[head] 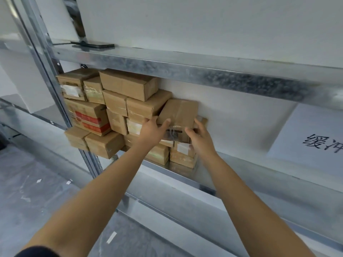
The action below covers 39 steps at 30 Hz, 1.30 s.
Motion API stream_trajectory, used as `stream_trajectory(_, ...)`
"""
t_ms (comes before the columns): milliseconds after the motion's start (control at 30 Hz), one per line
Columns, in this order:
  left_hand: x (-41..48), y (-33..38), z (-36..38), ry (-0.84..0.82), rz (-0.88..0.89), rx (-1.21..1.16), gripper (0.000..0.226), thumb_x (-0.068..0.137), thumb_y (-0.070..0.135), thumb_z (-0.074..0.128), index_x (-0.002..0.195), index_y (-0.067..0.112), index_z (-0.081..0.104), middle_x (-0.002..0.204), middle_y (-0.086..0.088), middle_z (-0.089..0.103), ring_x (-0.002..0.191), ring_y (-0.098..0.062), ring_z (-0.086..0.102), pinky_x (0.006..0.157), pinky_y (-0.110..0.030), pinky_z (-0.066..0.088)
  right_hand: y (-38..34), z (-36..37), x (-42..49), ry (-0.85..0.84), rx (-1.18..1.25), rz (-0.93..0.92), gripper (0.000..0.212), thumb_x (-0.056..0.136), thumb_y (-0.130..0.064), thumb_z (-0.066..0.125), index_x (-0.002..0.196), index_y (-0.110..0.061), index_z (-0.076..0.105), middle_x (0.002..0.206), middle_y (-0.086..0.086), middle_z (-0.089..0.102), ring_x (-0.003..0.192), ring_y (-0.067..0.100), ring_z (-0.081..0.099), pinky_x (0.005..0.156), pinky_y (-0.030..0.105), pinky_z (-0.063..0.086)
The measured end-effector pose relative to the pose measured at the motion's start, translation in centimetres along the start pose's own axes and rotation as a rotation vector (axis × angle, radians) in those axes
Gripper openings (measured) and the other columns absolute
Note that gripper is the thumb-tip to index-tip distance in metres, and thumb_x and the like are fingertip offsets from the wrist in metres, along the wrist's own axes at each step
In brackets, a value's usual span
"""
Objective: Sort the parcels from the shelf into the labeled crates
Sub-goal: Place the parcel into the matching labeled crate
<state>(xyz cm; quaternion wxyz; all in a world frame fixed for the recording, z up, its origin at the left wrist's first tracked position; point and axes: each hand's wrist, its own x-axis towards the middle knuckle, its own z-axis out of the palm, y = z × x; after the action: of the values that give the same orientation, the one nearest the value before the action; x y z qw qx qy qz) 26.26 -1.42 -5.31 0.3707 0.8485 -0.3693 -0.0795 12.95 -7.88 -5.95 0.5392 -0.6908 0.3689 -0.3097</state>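
Head view. The person stands facing a galvanised metal shelf point(187, 178), both bare forearms stretched up and forward to it.

The left hand point(152, 130) and right hand point(201, 134) grasp one brown cardboard parcel point(178, 112) between them. The left takes its left edge, thumb laid on the near face. The right takes its right edge, thumb on the near face and fingers curled behind. The parcel is tilted, with its left corner leaning against the neighbouring boxes. It sits at the right end of the stack, on top of the lower boxes. Clear tape runs along its top, and a dark strip shows on its near face between the two thumbs.

The stack of parcels point(115, 108) fills the left part of the shelf, several boxes high and packed close. Among them is a box with red print point(89, 118), and several carry white labels.

A white sign point(311, 138) with black handwritten characters lies on the shelf, well apart to the right. Above the stack runs the upper beam point(167, 65). On the level over it stands a dark flat stand base point(92, 45). The grey floor point(37, 182) at lower left is strewn with small white scraps.
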Motion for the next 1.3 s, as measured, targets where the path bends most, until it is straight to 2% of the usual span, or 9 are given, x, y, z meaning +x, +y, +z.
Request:
stream_trajectory(200, -1.4, -0.6, -0.1, -0.098, 0.001, -0.273, 0.063, 0.087, 0.043, 0.058, 0.138, 0.013, 0.038, 0.132, -0.01, 0.047, 0.114, -0.027, 0.051, 0.099, -0.043, 0.045, -0.5, -1.9, -3.2, 0.061, 0.074, -0.034, 0.03, 0.094, -0.026, 0.053, 0.123, -0.028, 0.046, 0.111, -0.01, 0.05, 0.09, -0.001, 0.05, 0.071, 0.017, 0.042)
stream_trajectory(400, -4.4, -1.2, -0.8, -0.106, 0.126, -0.354, 0.068, 0.077, 0.022, 0.074, 0.132, 0.013, 0.035, 0.13, -0.004, 0.047, 0.111, -0.022, 0.05, 0.09, -0.032, 0.046, 0.0, -2.7, -5.3, 0.136, 0.124, 0.028, 0.007, 0.092, -0.032, 0.054, 0.093, -0.025, 0.051, 0.106, -0.004, 0.058, 0.105, 0.015, 0.055, 0.097, 0.038, 0.045)
stream_trajectory(600, -6.0, -1.8, -2.2, -0.18, 0.233, -0.23, 0.091, 0.076, 0.029, 0.074, 0.146, 0.025, 0.015, 0.14, -0.006, 0.03, 0.121, -0.025, 0.042, 0.104, -0.045, 0.04, -0.9, -3.0, -6.1, 0.038, 0.232, 0.052, 0.026, 0.099, -0.045, 0.03, 0.118, -0.035, 0.045, 0.112, -0.004, 0.055, 0.105, 0.019, 0.055, 0.081, 0.03, 0.046)
stream_trajectory(733, -6.6, -2.3, -3.9, -0.3, 0.141, -0.514, 0.072, 0.077, 0.064, 0.053, 0.137, 0.032, 0.03, 0.139, -0.002, 0.038, 0.124, -0.021, 0.044, 0.102, -0.041, 0.043, -1.0, -2.7, -6.1, 0.021, 0.301, 0.087, 0.032, 0.097, -0.05, 0.027, 0.115, -0.035, 0.047, 0.11, -0.003, 0.055, 0.103, 0.019, 0.055, 0.089, 0.035, 0.043)
stream_trajectory(833, -7.4, -3.2, -5.0, -0.313, 0.076, -0.641, 0.054, 0.089, 0.055, 0.034, 0.138, 0.032, 0.03, 0.139, 0.004, 0.041, 0.128, -0.018, 0.042, 0.098, -0.031, 0.041, -1.4, -1.9, -6.1, 0.002, 0.362, 0.098, 0.033, 0.097, -0.05, 0.028, 0.107, -0.031, 0.053, 0.099, -0.007, 0.059, 0.093, 0.012, 0.057, 0.076, 0.032, 0.045)
stream_trajectory(933, -7.6, -4.0, -5.9, -0.262, 0.004, -0.702, 0.049, 0.093, 0.052, 0.027, 0.134, 0.026, 0.036, 0.137, -0.001, 0.046, 0.123, -0.017, 0.046, 0.103, -0.036, 0.041, -1.7, -0.9, -6.1, -0.004, 0.383, 0.102, 0.036, 0.097, -0.049, 0.03, 0.099, -0.025, 0.057, 0.096, -0.006, 0.062, 0.091, 0.012, 0.058, 0.065, 0.03, 0.045)
stream_trajectory(1100, -8.0, -4.7, -7.5, -0.194, -0.038, -0.783, 0.043, 0.098, 0.045, 0.023, 0.114, 0.017, 0.052, 0.119, -0.009, 0.059, 0.112, -0.024, 0.055, 0.101, -0.043, 0.043, -1.5, 0.6, -6.0, -0.055, 0.405, 0.087, 0.033, 0.097, -0.045, 0.035, 0.089, -0.025, 0.059, 0.097, -0.005, 0.064, 0.103, 0.019, 0.055, 0.086, 0.04, 0.044)
stream_trajectory(1200, -8.2, -5.1, -8.0, -0.188, -0.045, -0.78, 0.048, 0.097, 0.047, 0.024, 0.1, 0.011, 0.056, 0.097, -0.004, 0.065, 0.095, -0.022, 0.059, 0.094, -0.038, 0.045, -1.4, 1.4, -6.0, -0.095, 0.388, 0.089, 0.031, 0.095, -0.05, 0.038, 0.099, -0.029, 0.061, 0.109, -0.004, 0.062, 0.107, 0.019, 0.053, 0.085, 0.038, 0.042)
stream_trajectory(1300, -8.4, -5.7, -8.0, -0.152, -0.04, -0.762, 0.035, 0.098, 0.041, 0.034, 0.11, 0.013, 0.053, 0.101, -0.002, 0.062, 0.095, -0.017, 0.059, 0.086, -0.031, 0.051, -1.2, 1.8, -6.3, -0.13, 0.365, 0.055, 0.02, 0.093, -0.043, 0.048, 0.1, -0.028, 0.058, 0.111, -0.002, 0.062, 0.104, 0.017, 0.053, 0.078, 0.034, 0.043)
